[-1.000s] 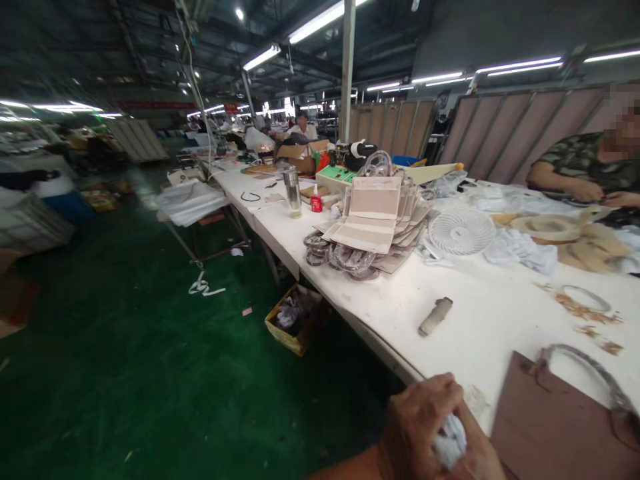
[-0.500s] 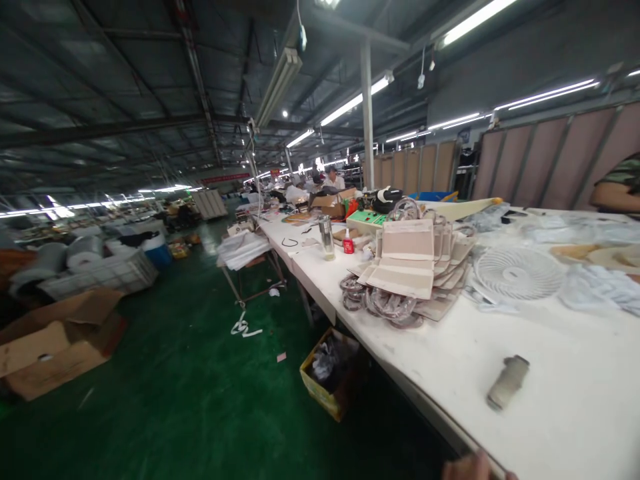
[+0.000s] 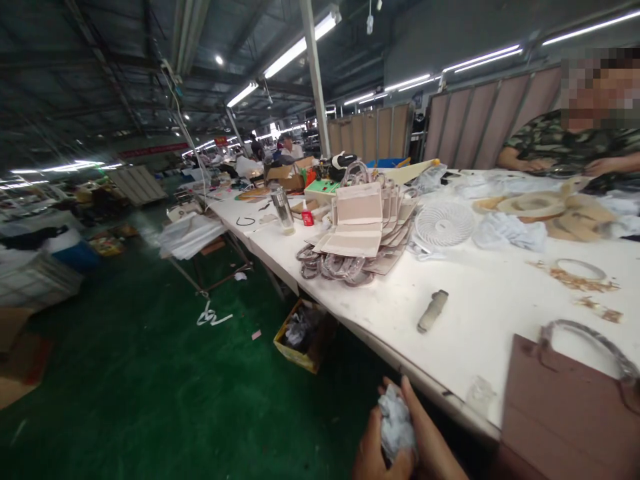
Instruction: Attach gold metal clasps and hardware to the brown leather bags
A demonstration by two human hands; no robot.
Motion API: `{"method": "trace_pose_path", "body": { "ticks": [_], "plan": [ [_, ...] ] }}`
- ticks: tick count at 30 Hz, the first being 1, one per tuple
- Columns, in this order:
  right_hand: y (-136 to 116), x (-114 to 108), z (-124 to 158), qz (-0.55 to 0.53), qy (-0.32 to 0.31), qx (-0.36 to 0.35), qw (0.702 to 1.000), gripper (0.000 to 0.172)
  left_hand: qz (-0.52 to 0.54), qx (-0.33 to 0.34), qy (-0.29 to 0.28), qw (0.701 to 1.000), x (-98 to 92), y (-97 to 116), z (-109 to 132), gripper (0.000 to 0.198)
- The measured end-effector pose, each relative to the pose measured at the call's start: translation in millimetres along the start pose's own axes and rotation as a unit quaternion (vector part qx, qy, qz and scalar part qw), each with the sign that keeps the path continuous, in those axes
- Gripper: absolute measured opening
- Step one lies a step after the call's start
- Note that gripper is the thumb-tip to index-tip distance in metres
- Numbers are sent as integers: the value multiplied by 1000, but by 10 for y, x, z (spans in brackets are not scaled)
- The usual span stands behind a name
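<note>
My left hand (image 3: pixel 371 443) and my right hand (image 3: pixel 425 427) are together at the bottom of the head view, beside the table's front edge. Between them is a crumpled whitish wad (image 3: pixel 395 423), thin like plastic or tissue, pressed by the fingers of both. To their right a brown bag (image 3: pixel 565 407) with a wrapped handle stands at the table edge. A small scrap of clear plastic (image 3: pixel 481 393) lies beside the bag. Farther in on the white table (image 3: pixel 470 300) lies a grey-green tool (image 3: pixel 433 311).
Beige bag pieces (image 3: pixel 357 220) with wrapped handles are stacked on the table. Behind them are a red bottle (image 3: pixel 307 215) and a glass flask (image 3: pixel 283 210). A yellow box (image 3: pixel 295 353) stands on the floor. A person in camouflage (image 3: pixel 540 143) is across the table.
The view has swung right, bringing in the brown bag and more of the person opposite. Both hands are now visible around the crumpled wad; earlier only some fingers showed at the lower edge.
</note>
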State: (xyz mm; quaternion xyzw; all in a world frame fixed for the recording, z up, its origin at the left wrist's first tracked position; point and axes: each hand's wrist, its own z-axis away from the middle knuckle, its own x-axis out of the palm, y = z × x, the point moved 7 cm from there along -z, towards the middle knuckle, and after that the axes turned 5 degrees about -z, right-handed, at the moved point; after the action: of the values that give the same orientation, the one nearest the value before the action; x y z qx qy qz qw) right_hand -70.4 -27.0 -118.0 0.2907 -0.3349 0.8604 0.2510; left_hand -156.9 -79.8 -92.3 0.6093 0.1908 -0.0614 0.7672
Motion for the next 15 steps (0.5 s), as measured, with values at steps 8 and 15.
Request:
{"method": "trace_pose_path", "body": {
  "ticks": [8,15],
  "plan": [
    [-60,-167,-44,157,-62,-47,985,93,245,-178,5,953,-184,-446,-466,60],
    [-108,-356,-94,244,-77,-63,965,90,66,-211,72,973,-1570,-541,-1615,38]
  ]
}}
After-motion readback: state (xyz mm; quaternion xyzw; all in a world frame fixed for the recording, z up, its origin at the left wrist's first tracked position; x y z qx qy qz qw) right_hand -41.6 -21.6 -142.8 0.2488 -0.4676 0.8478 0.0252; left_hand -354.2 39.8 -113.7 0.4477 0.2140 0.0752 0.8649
